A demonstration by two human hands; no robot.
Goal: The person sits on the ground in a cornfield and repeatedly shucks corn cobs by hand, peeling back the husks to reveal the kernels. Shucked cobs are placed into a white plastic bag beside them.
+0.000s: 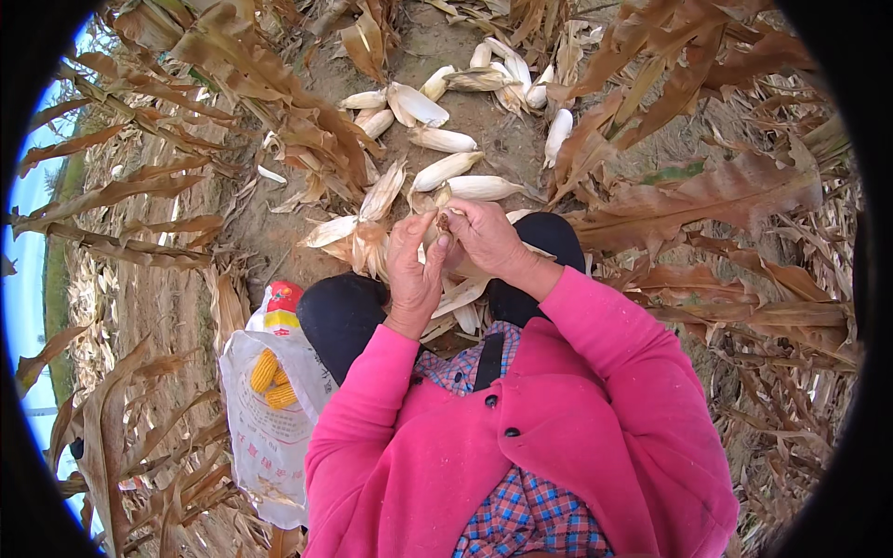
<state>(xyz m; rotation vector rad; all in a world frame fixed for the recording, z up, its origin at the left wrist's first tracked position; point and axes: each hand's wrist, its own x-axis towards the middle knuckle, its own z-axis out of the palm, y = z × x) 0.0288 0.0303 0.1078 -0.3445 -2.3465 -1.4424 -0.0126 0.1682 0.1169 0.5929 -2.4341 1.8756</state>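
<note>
My left hand and my right hand meet in front of my knees, fingers and thumbs pinching the brown tip of a corn ear in its husk. Most of that ear is hidden by the hands. Just beyond them lie husked-over corn ears, one pale ear close to the right hand's knuckles. Peeled-back husks rest beside my left hand. More loose husk lies between my legs. At my left side, an open white woven sack holds several bare yellow corn cobs.
Further corn ears in husks are scattered on the soil ahead. Dry standing corn stalks with brown leaves crowd in on the right, and others rise on the left. A red and white bag sits by my left knee.
</note>
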